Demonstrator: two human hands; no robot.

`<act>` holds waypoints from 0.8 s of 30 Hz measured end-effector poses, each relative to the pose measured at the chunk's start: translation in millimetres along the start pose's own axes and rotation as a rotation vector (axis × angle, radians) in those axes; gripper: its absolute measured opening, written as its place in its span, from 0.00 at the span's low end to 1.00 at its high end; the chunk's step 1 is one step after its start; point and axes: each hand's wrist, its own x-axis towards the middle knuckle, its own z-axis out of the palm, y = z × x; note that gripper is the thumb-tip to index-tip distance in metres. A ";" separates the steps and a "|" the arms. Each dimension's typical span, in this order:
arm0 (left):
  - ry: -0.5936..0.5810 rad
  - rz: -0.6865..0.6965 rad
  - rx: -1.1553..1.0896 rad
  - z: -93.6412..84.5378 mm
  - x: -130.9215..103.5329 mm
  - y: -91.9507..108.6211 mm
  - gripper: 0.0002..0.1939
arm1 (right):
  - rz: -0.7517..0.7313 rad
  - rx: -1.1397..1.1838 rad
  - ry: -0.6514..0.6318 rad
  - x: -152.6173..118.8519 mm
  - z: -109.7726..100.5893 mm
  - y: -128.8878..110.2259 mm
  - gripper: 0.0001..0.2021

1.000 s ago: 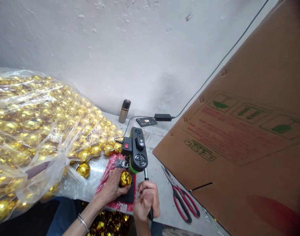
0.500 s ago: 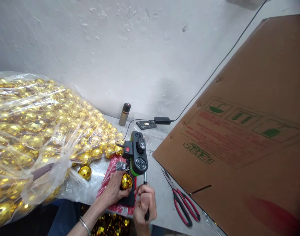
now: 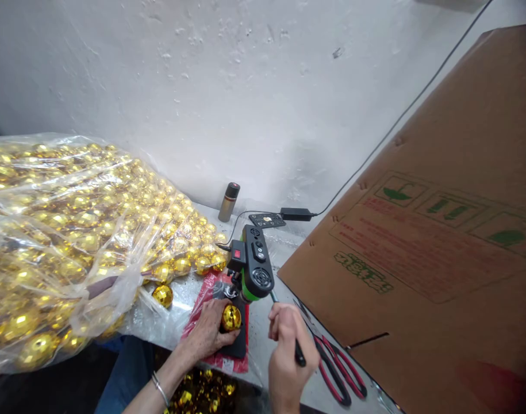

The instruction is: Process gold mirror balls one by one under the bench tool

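A faceted gold ball (image 3: 231, 317) is held by my left hand (image 3: 208, 330), thumb and fingers around its side, over the black base of a small machine. The machine's black and green head (image 3: 257, 263) stands just above and to the right of the ball. My right hand (image 3: 292, 348) is wrapped round the black-ended lever (image 3: 300, 353) that sticks out from the machine's right side. Under the base lies red plastic wrapping (image 3: 201, 302). Another gold ball (image 3: 162, 295) rests on the table to the left.
A large clear bag (image 3: 85, 230) of gold balls fills the left. At the right are red-and-black scissors (image 3: 342, 368) and a big cardboard box (image 3: 439, 241). Behind the machine stand a bottle (image 3: 229, 202) and a power adapter (image 3: 296, 214). More gold balls (image 3: 202, 394) lie below the table edge.
My right hand has moved right, with the lever swung outward. The machine head looks turned slightly. My left hand still holds the ball, and a dark slot now shows on it. The whole view has shifted.
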 end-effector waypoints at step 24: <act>0.212 -0.201 0.181 -124.1 -24.1 -31.1 0.23 | -0.088 0.046 0.013 -6.0 5.1 0.7 0.19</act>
